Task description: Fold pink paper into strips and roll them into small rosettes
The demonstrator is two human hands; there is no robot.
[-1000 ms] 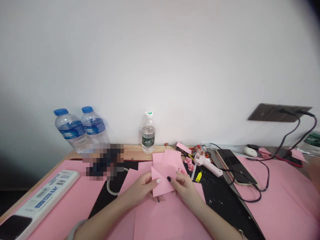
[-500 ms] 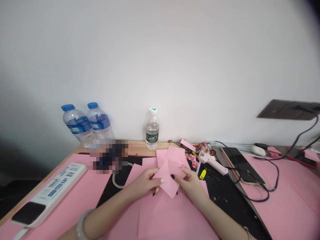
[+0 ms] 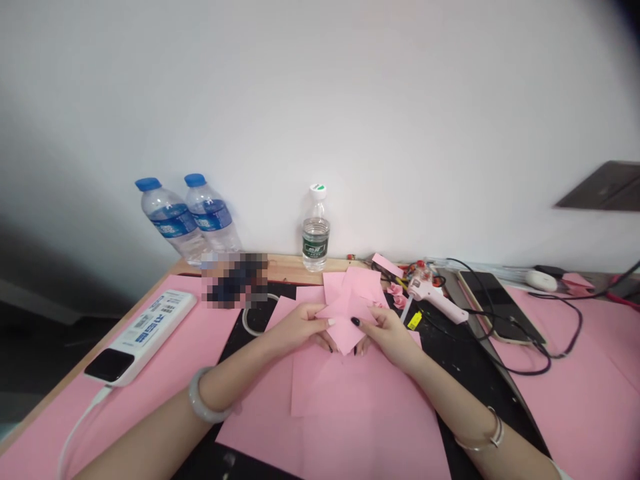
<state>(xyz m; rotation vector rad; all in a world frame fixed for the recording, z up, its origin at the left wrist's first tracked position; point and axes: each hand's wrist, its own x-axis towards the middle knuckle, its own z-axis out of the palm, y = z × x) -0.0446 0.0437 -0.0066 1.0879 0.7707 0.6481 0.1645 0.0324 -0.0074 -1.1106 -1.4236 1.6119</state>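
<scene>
Several pink sheets (image 3: 370, 433) underlie two bare hands.
Left hand (image 3: 300, 328) at nine o'clock, right hand (image 3: 393, 335) at three, each pinching the small pink paper (image 3: 345, 327) between thumb and fingers, above the pink sheets; paper rosettes (image 3: 399, 300) noted at two.

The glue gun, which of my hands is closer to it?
Your right hand. It holds the pink paper just left of the glue gun; your left hand grips the paper's far side.
</scene>
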